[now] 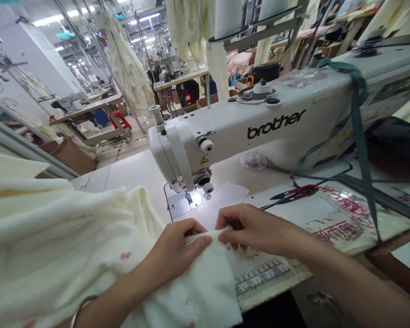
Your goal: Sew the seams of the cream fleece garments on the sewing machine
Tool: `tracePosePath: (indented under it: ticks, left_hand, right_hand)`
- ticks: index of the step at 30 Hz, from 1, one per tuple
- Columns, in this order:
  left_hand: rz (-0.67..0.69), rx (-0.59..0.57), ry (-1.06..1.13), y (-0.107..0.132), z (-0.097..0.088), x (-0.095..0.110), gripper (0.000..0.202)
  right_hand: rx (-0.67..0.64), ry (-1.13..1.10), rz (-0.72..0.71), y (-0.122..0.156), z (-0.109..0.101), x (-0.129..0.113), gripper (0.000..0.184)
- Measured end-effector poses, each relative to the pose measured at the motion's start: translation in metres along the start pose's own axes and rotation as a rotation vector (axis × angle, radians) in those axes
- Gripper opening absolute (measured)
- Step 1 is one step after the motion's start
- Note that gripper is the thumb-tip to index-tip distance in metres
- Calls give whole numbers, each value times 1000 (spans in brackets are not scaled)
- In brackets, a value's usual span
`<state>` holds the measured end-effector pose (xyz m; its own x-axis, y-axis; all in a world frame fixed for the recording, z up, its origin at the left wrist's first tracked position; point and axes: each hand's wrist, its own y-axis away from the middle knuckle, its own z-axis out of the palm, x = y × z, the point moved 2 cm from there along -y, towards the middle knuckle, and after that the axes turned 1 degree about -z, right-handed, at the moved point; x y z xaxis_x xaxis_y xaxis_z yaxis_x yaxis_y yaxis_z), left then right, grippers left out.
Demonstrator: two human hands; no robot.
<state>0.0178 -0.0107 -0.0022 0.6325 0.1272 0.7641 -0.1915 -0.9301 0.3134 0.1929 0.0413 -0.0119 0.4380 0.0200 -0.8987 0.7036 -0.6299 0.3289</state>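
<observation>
A cream fabric (64, 246) with small red marks lies heaped across the left of the sewing table and runs toward me. My left hand (177, 248) pinches its folded edge with thumb and fingers closed. My right hand (256, 228) is closed on the same edge just to the right, fingertips pressed on the fold. Both hands sit a short way in front of the needle and presser foot (188, 197) of a white sewing machine (259, 123). A small white patch (230, 193) lies flat beside the needle plate.
Red-handled thread snips (294, 193) lie right of my hands. A printed ruler strip (263, 275) runs along the table's front edge. A teal strap (360, 132) hangs over the machine. A clear bobbin case (253, 160) sits behind. Other sewing stations and hanging cream garments fill the background.
</observation>
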Motion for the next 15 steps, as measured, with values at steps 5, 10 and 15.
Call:
tracePosePath:
  ticks: [5, 10, 15]
  left_hand:
    - [-118, 88, -34, -22, -8, -10, 18]
    - [-215, 211, -136, -43, -24, -18, 21]
    - [-220, 242, -169, -50, -32, -21, 24]
  right_hand:
    - [39, 128, -5, -30, -8, -7, 2]
    - [175, 269, 81, -62, -15, -18, 14]
    - [196, 288, -1, -74, -18, -26, 16]
